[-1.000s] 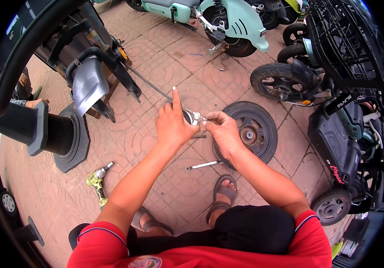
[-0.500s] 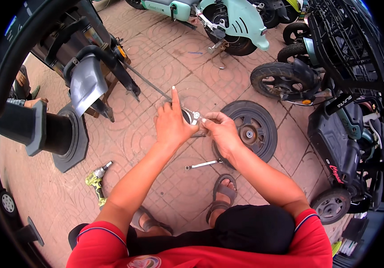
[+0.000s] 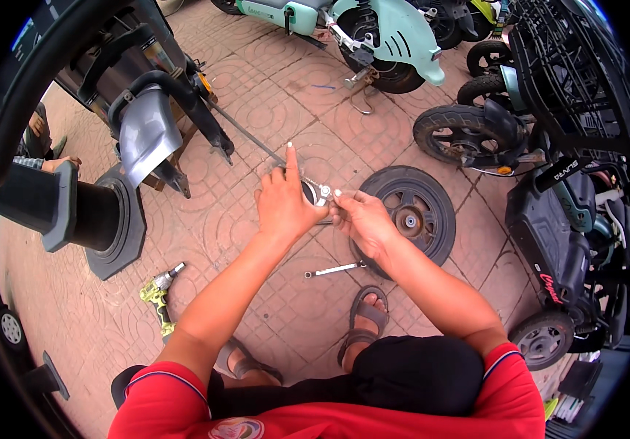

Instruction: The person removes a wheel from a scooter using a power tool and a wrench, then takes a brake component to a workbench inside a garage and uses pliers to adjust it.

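Observation:
My left hand grips what looks like a round brake plate with a pale metal rim, its index finger stretched forward. A small metal arm with a bolt sticks out at the plate's right side. A dark cable runs from the plate to the scooter fork at far left. Close beside that bolt, my right hand has thumb and fingers pinched together; what lies between them is too small to name. A black-tyred wheel lies flat just right of my right hand.
Near my feet lie a wrench and a yellow-green cordless drill. At left stands a dark post base. Parked scooters line the right, with a mint-green scooter at the far side. A person's hand shows at far left.
My right hand has shifted slightly, its fingers now curled closer together beside the bolt. My left hand keeps its grip on the brake plate. The whole view has moved a little.

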The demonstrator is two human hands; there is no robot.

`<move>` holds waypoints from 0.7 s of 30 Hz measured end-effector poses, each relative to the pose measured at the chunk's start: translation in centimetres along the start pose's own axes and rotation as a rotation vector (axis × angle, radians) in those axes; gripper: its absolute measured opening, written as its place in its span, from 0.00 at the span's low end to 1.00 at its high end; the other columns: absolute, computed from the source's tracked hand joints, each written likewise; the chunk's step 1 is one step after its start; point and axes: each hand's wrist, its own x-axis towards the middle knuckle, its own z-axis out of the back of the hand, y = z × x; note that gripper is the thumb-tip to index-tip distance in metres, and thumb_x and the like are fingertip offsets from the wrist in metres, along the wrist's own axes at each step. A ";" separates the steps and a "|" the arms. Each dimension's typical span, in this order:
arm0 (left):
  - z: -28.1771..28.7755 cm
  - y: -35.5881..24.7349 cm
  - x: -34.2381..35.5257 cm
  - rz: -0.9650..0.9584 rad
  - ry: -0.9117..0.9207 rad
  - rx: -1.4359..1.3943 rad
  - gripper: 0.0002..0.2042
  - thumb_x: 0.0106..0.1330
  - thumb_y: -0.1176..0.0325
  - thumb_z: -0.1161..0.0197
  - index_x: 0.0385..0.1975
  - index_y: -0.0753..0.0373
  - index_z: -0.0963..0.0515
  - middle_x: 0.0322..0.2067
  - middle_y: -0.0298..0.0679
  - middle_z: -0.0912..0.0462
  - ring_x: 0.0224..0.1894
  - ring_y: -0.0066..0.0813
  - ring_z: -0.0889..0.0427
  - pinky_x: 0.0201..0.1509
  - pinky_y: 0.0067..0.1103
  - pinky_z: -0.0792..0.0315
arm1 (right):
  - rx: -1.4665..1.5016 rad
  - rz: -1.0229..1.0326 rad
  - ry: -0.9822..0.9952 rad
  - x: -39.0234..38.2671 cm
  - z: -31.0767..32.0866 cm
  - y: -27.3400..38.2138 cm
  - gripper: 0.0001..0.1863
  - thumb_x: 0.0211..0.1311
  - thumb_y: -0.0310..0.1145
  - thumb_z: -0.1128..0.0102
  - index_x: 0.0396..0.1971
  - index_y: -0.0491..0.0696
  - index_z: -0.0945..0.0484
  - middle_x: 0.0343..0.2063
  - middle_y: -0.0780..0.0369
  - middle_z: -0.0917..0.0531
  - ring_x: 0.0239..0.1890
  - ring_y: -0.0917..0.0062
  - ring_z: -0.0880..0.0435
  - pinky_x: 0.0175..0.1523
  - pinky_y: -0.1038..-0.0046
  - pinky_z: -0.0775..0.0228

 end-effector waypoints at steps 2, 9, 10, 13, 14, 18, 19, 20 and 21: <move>0.0 -0.2 -0.1 -0.003 0.013 0.004 0.64 0.41 0.48 0.19 0.81 0.64 0.48 0.50 0.50 0.22 0.53 0.51 0.22 0.52 0.45 0.23 | -0.113 0.149 -0.014 -0.1 0.6 0.0 0.12 0.72 0.29 0.35 0.50 0.40 0.20 0.37 0.63 0.15 0.35 0.80 0.15 0.43 0.75 0.19; 0.3 0.1 -0.2 -0.051 0.056 -0.071 0.71 0.37 0.46 0.13 0.81 0.64 0.53 0.59 0.55 0.27 0.61 0.58 0.27 0.64 0.45 0.28 | -0.012 0.115 -0.009 0.7 1.4 -0.4 0.13 0.74 0.29 0.40 0.52 0.39 0.21 0.37 0.63 0.16 0.38 0.79 0.17 0.48 0.76 0.21; 0.6 0.1 -0.1 -0.053 0.057 -0.069 0.71 0.37 0.46 0.13 0.81 0.64 0.53 0.59 0.55 0.27 0.61 0.58 0.27 0.64 0.45 0.28 | 0.006 0.099 0.050 0.9 1.4 -0.3 0.14 0.73 0.31 0.38 0.52 0.39 0.20 0.38 0.63 0.16 0.37 0.80 0.18 0.46 0.76 0.23; 1.4 0.2 0.2 -0.041 0.162 -0.089 0.73 0.36 0.46 0.12 0.81 0.64 0.55 0.60 0.56 0.28 0.65 0.59 0.29 0.67 0.47 0.29 | -0.149 0.104 0.116 0.6 0.8 -0.1 0.16 0.72 0.37 0.34 0.50 0.39 0.18 0.36 0.65 0.16 0.34 0.83 0.21 0.42 0.77 0.27; 1.5 0.7 0.2 -0.066 0.172 -0.138 0.72 0.39 0.48 0.12 0.82 0.64 0.56 0.63 0.57 0.29 0.66 0.58 0.29 0.68 0.46 0.30 | -0.325 0.125 0.121 0.5 0.4 0.0 0.17 0.72 0.39 0.33 0.48 0.40 0.17 0.34 0.66 0.16 0.32 0.85 0.23 0.39 0.77 0.29; -0.4 3.9 0.5 -0.169 0.147 -0.636 0.61 0.56 0.58 0.19 0.82 0.62 0.60 0.71 0.57 0.34 0.64 0.50 0.24 0.70 0.41 0.30 | -0.477 0.283 0.025 1.7 0.8 -1.3 0.15 0.72 0.41 0.31 0.40 0.42 0.15 0.23 0.70 0.21 0.24 0.89 0.32 0.29 0.77 0.40; -1.1 4.7 0.5 -0.163 0.141 -0.634 0.61 0.56 0.58 0.19 0.82 0.62 0.60 0.71 0.57 0.34 0.64 0.50 0.24 0.70 0.41 0.30 | -0.481 0.283 0.033 1.6 0.7 -1.0 0.15 0.72 0.41 0.31 0.40 0.42 0.15 0.23 0.70 0.21 0.24 0.89 0.32 0.29 0.77 0.40; -1.7 5.3 0.4 -0.083 0.138 -0.885 0.56 0.60 0.63 0.24 0.82 0.62 0.59 0.70 0.57 0.31 0.61 0.47 0.21 0.68 0.38 0.28 | -0.497 0.283 0.045 1.3 0.8 -0.6 0.15 0.72 0.41 0.31 0.42 0.41 0.15 0.25 0.69 0.20 0.25 0.88 0.30 0.30 0.79 0.38; -2.2 5.9 0.2 0.001 0.132 -1.134 0.50 0.65 0.68 0.29 0.82 0.62 0.58 0.70 0.56 0.29 0.58 0.44 0.18 0.67 0.36 0.26 | -0.513 0.283 0.058 1.1 0.9 -0.4 0.15 0.73 0.40 0.30 0.43 0.41 0.16 0.27 0.68 0.19 0.25 0.88 0.28 0.31 0.81 0.37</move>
